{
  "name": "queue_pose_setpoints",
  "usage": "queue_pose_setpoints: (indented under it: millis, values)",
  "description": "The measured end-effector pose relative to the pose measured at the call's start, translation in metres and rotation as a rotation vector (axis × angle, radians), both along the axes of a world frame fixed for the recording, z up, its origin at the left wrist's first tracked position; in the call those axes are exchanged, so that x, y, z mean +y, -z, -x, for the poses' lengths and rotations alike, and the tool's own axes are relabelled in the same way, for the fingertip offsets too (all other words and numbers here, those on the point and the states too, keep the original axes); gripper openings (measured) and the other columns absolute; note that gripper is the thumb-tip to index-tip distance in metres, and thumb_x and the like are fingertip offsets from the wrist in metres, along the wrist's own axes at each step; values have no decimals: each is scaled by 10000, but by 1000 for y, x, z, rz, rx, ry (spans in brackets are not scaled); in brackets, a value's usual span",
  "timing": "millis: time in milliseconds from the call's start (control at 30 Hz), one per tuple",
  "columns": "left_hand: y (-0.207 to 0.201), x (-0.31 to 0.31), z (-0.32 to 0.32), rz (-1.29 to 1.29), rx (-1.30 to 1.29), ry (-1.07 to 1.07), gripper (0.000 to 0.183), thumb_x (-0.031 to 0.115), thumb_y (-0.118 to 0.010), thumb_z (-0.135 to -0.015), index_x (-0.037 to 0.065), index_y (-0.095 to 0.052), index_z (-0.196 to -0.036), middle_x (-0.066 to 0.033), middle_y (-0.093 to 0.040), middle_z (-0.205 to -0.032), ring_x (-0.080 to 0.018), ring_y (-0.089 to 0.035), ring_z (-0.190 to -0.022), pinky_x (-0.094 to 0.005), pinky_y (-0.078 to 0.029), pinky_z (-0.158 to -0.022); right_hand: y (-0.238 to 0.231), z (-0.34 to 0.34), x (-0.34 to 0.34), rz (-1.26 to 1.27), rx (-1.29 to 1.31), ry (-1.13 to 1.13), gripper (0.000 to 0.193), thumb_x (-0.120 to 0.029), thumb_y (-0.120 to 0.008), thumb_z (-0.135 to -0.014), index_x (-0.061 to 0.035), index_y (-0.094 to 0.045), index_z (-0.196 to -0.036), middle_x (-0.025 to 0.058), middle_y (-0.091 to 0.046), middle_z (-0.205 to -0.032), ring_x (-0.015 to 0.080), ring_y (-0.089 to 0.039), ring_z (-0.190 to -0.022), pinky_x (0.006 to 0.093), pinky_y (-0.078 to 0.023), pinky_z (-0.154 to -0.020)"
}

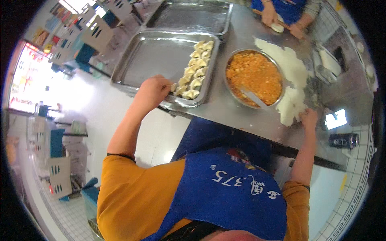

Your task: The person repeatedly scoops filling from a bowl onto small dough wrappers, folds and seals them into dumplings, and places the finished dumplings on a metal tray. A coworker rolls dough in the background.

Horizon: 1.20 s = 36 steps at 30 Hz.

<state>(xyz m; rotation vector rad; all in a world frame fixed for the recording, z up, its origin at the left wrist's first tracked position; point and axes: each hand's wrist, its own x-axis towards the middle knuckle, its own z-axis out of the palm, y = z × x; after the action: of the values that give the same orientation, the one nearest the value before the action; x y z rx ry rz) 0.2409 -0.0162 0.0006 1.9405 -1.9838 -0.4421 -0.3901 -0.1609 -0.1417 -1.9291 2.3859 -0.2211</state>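
My left hand (155, 91) is over the near part of a metal tray (138, 52), its fingertips pinched on a dumpling (173, 87). That dumpling sits at the left side of several pleated dumplings (196, 69) lined up along the tray's right side. On the right, my right hand (309, 118) rests at the near edge of a spread of white flour (292, 98). Its fingers are bent together, and what they hold, if anything, is too small to make out. Between my hands stands a round metal bowl (226, 80) of orange filling (255, 74), with a flat spatula (254, 97) in it.
A second metal tray (189, 16) lies beyond the first. Across the metal table (241, 120), a co-worker's hands (270, 15) work a rolling pin (284, 25) over a wrapper (277, 27). A lit phone (335, 119) and a dark can (343, 140) are at the right.
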Motion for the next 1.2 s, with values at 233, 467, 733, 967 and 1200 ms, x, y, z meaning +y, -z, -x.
queue_pose_setpoints:
  millis: [233,467,733,967,1200]
  values:
    - [-20,9,31,132,-99,-55,254,191,-641,-935,21,-707,-1112,-195,-671,-1166,-382,-642,-1061,-439,-518,-920,4,-3,6,94,-130,72,221,-185,-681,-889,11,-707,-988,191,-648,-1116,408,-620,-1037,505,-491,-919]
    - [-38,22,94,-74,447,689,331,189,-667,-970,16,-662,-1253,-174,-656,-1264,-327,-635,-1166,-406,-509,-979,-5,-21,6,275,-287,-119,166,-168,-646,-938,-29,-653,-1030,199,-687,-989,406,-648,-973,472,-502,-833]
    - [14,2,179,-747,1145,603,547,398,-481,-1080,-28,-511,-1422,-207,-630,-1320,-303,-620,-1230,-408,-518,-1020,-110,-96,44,426,-317,-91,174,-171,-591,-988,-46,-614,-1107,179,-701,-999,388,-672,-912,458,-506,-794]
    - [43,0,219,-879,2182,217,625,476,-337,-1102,-36,-420,-1451,-227,-598,-1348,-329,-619,-1229,-444,-524,-1064,-153,-195,133,301,-209,-938,207,-146,-594,-957,-70,-631,-1146,149,-673,-1090,353,-641,-1014,457,-513,-831]
    - [52,12,190,-588,1725,-33,392,227,-483,-1085,-40,-488,-1372,-211,-651,-1253,-279,-680,-1110,-398,-562,-998,-137,-217,119,146,-41,-790,430,-116,-639,-875,-63,-613,-1301,130,-636,-991,335,-645,-904,447,-517,-748]
